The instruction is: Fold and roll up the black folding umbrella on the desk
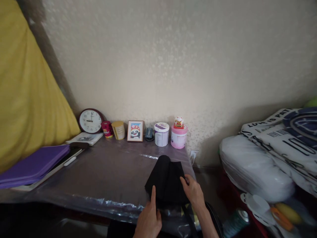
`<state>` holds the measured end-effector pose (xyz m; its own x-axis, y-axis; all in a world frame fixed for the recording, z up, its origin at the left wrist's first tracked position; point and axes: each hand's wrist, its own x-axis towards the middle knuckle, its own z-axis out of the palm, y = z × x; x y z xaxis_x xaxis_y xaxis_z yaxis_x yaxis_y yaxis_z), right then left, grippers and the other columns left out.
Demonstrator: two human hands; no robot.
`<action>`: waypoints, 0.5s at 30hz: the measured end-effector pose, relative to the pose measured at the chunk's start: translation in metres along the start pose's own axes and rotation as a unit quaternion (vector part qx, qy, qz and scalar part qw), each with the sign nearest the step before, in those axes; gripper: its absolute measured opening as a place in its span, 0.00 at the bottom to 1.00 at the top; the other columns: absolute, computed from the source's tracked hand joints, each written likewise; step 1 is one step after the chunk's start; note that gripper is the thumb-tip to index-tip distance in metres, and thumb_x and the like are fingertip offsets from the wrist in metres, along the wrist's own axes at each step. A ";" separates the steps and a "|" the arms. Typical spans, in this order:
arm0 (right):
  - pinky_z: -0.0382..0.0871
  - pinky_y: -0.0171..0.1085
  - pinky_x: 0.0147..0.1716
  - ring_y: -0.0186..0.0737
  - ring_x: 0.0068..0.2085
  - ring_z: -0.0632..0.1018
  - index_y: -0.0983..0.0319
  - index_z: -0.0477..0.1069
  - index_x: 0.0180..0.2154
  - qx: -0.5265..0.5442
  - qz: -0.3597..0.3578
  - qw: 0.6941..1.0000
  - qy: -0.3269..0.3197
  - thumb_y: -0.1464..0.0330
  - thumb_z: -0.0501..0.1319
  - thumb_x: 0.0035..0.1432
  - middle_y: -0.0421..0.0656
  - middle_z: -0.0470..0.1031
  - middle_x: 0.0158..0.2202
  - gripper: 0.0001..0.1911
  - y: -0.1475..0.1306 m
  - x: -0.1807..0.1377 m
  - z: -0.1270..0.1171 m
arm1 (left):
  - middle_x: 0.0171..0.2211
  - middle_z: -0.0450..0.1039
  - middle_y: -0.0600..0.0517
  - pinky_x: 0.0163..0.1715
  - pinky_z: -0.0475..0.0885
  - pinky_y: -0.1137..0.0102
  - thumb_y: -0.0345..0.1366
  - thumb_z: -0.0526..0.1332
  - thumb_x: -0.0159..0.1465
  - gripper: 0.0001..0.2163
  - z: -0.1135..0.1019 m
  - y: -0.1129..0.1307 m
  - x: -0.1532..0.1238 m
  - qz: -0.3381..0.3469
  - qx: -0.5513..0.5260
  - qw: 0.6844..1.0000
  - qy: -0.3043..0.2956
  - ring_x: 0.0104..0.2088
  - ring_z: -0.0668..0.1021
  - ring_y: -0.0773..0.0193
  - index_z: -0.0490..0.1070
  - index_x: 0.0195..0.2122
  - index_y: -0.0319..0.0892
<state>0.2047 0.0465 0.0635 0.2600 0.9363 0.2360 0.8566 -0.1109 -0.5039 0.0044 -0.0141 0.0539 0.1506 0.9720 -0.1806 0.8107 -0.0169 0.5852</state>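
A black cloth item (164, 180), folded and creased, is held over the near right part of the table; its exact kind is unclear. A dark strap hangs below its right side. My left hand (150, 218) is at its lower left edge, index finger stretched along the cloth and the other fingers curled under. At the right edge, my right hand (194, 191) pinches the cloth between thumb and fingers.
Along the wall on the plastic-covered table (109, 172) stand a clock (90, 121), a panda picture frame (135, 131), a white tub (161, 135) and a pink tub (178, 137) bearing a cat figurine (178, 122). Purple folders (37, 163) lie left. A spray can (236, 221) stands right.
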 end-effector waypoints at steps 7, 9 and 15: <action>0.67 0.39 0.38 0.46 0.40 0.76 0.61 0.69 0.38 0.120 -0.007 0.992 -0.020 0.63 0.53 0.51 0.46 0.76 0.35 0.14 -0.004 0.019 0.009 | 0.43 0.70 0.46 0.36 0.64 0.74 0.32 0.44 0.62 0.31 0.005 -0.005 0.002 0.021 -0.008 1.000 0.004 0.37 0.75 0.65 0.22 0.61 0.40; 0.68 0.39 0.38 0.46 0.40 0.76 0.61 0.70 0.37 0.211 -0.017 0.977 -0.035 0.63 0.54 0.50 0.46 0.76 0.35 0.14 -0.016 0.027 0.008 | 0.44 0.70 0.46 0.37 0.64 0.74 0.34 0.43 0.63 0.30 0.005 -0.006 0.003 0.028 -0.013 0.999 0.007 0.38 0.75 0.65 0.22 0.61 0.40; 0.70 0.39 0.36 0.45 0.39 0.76 0.63 0.69 0.40 0.319 -0.014 0.943 -0.098 0.63 0.55 0.50 0.46 0.76 0.36 0.17 -0.062 0.044 0.019 | 0.45 0.69 0.44 0.39 0.64 0.73 0.31 0.46 0.61 0.32 0.006 -0.008 0.005 0.027 -0.005 1.000 0.001 0.41 0.74 0.64 0.23 0.61 0.39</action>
<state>0.1547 0.1004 0.0892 0.1003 0.9864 0.1299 0.4036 0.0790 -0.9115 0.0019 -0.0106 0.0439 0.1932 0.9702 -0.1460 0.7954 -0.0677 0.6023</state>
